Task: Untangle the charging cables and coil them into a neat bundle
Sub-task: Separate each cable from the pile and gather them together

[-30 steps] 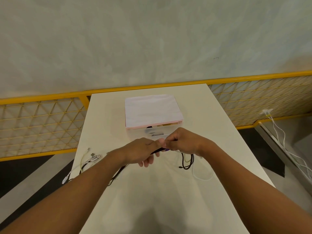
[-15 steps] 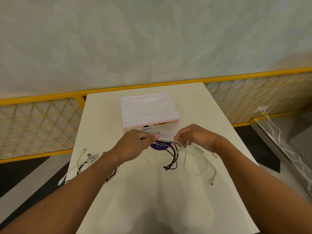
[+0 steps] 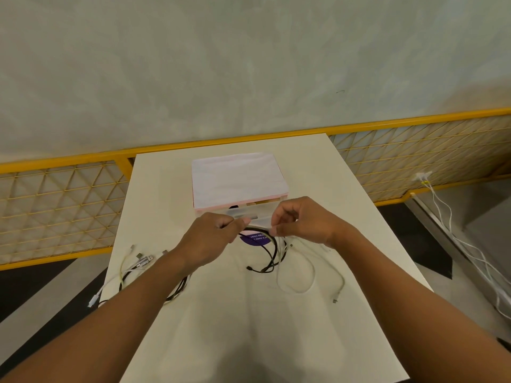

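From the head view, the left hand [image 3: 210, 239] and right hand [image 3: 301, 221] each keep a pinching grip on the black cable [image 3: 272, 251] and white cable [image 3: 297, 288], whose loops trail onto the white table [image 3: 249, 327] just before a pink-edged box [image 3: 237, 179].

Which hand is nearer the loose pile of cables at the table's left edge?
Left. The left hand is just right of the cable pile; the right hand is farther right.
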Demonstrator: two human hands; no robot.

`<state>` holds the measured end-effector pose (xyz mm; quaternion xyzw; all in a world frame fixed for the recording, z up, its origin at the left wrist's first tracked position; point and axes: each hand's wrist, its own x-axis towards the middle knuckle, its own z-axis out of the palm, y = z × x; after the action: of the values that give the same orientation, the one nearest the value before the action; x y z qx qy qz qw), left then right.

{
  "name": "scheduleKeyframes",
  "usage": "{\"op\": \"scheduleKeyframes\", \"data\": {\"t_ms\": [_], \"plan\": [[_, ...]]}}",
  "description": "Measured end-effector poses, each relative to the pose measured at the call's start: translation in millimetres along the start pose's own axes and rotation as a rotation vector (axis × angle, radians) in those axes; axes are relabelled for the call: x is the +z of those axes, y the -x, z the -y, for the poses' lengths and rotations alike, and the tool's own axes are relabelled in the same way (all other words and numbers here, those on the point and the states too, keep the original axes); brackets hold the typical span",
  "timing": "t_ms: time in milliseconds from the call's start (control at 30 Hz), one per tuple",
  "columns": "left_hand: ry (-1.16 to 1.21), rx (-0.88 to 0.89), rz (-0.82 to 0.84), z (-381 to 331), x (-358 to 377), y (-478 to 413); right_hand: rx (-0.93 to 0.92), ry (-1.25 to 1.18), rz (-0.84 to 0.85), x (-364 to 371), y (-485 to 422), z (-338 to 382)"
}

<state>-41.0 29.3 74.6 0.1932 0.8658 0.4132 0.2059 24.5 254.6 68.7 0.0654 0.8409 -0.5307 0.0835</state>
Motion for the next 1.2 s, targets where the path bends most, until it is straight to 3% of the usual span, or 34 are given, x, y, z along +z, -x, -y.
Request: {"op": "scheduleKeyframes", "data": {"t_ms": [133, 300, 600, 1200], "plan": [[-0.013, 0.000, -0.019, -1.1, 0.1, -0.6, -0.009, 0.105, -0.002, 10.9, -1.2, 2.0], [-0.032, -0.019, -0.063, 0.2, -3.6, -2.7, -0.015, 0.001, -0.036, 1.7, 1.1, 7.1], [-0.005, -0.020, -0.138, -1.7, -12.4, -7.6, 0.215, -0.110, -0.078, -23.7, 3.2, -7.0], [0.053, -0.060, -0.271, -3.2, -15.5, -10.1, 0.473, 0.245, -0.158, -49.6, 5.1, -78.3]]}}
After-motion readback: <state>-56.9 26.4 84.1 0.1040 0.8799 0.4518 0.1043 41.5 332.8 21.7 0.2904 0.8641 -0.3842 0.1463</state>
